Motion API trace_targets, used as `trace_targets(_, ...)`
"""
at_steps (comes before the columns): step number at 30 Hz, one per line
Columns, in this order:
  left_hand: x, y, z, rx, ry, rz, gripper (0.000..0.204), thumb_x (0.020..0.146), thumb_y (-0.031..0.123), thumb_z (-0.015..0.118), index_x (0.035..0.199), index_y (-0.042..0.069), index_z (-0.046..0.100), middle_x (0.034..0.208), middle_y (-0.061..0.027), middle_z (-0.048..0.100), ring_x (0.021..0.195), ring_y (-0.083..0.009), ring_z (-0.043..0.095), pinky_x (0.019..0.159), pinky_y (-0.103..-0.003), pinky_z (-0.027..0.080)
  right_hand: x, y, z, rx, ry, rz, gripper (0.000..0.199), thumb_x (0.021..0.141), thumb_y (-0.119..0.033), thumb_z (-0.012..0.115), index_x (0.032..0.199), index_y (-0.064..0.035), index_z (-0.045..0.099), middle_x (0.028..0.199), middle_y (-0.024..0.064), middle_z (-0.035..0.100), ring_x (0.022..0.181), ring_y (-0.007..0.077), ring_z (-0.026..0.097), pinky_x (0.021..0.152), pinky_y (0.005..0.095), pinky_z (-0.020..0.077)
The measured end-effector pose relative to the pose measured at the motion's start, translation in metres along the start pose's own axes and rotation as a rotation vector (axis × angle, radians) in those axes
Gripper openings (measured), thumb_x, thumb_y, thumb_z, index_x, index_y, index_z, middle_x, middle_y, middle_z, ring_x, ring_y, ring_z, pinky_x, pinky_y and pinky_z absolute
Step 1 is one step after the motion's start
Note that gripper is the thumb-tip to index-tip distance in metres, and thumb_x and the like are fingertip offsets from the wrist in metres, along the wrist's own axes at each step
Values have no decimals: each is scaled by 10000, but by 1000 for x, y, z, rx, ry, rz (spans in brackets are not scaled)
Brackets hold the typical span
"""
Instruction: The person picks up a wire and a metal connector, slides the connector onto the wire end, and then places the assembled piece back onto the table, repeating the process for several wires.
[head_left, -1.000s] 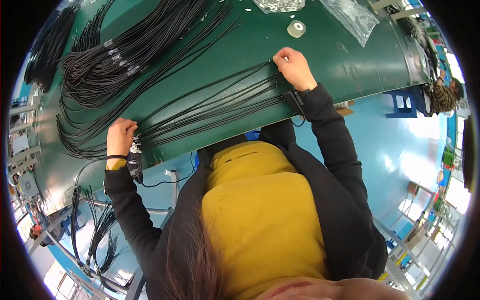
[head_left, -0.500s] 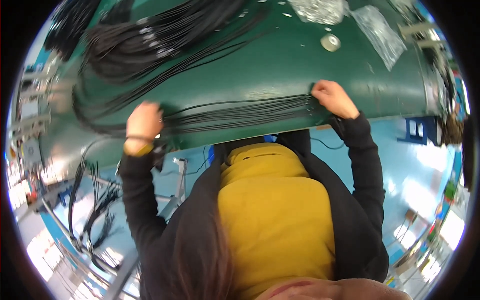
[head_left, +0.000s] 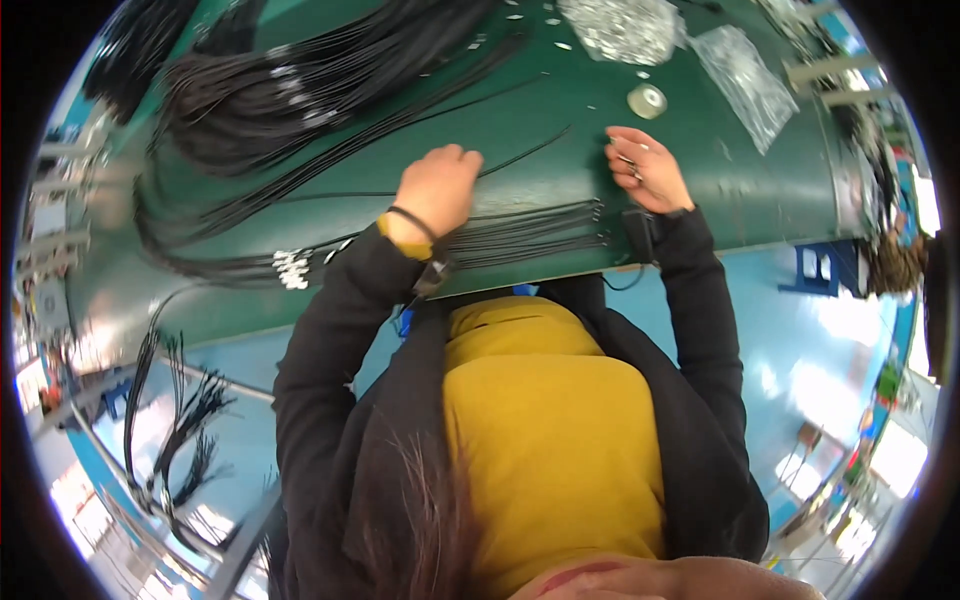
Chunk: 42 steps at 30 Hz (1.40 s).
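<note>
My left hand (head_left: 438,190) is closed over a thin black cable (head_left: 530,152), whose free end points to the far right. Below that hand, a row of black cables (head_left: 530,238) lies side by side on the green table, their ends toward the right. White tags (head_left: 291,269) sit on the cables to the left of my left wrist. My right hand (head_left: 648,174) is raised over the table, apart from the cables, with its fingers curled. Small pale bits show between these fingers, too small to name.
A thick coil of black cables (head_left: 230,115) lies at the far left of the green table (head_left: 720,190). Toward the far right are a pile of small silvery pieces (head_left: 622,30), a pale roll (head_left: 647,101) and a clear plastic bag (head_left: 745,85). A blue stool (head_left: 818,268) stands on the floor at right.
My left hand has moved right along the cables, uncovering the white tags. My right hand has lifted off the cable ends and turned, showing its curled fingers.
</note>
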<state>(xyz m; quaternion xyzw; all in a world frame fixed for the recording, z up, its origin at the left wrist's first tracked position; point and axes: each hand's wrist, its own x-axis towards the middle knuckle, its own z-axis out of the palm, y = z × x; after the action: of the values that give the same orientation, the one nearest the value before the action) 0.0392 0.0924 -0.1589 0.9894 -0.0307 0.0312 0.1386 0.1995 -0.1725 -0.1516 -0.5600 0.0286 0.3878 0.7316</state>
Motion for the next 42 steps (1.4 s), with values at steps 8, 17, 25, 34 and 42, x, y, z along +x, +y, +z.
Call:
trace_targets(8,84,50,38,-156,231,162,123,807,129,622,889,61,560,854,-107,540,820,-307,569,682,-411,475,2,4,7,-105,34,-19,179,924,-106,558,1064,5,541,822,39,546,610,47,433,456,164,315)
trace_targets(17,76,69,34,-485,241,113,95,815,64,601,891,33,553,830,-125,531,732,-308,571,628,-381,468,4,11,6,-62,-74,-49,165,908,-88,564,1035,16,549,799,45,566,599,53,454,445,176,343)
trace_targets(25,74,68,30,-627,307,162,91,798,16,592,867,30,535,836,-137,530,734,-344,559,631,-413,465,-2,14,12,-110,-182,-57,152,914,-103,563,1015,8,535,810,57,573,602,60,464,451,182,356)
trace_targets(34,67,71,29,-634,344,195,97,790,-21,602,869,5,553,795,-120,549,663,-253,579,592,-322,477,-7,16,21,281,-33,-20,125,913,-82,560,998,1,521,862,83,561,635,90,481,461,191,360)
trace_targets(42,65,72,28,-629,319,180,97,787,-14,600,862,12,546,802,-129,543,682,-285,574,603,-354,477,-8,25,28,340,-52,-107,136,907,-61,568,1014,12,527,839,72,536,657,97,486,471,198,366)
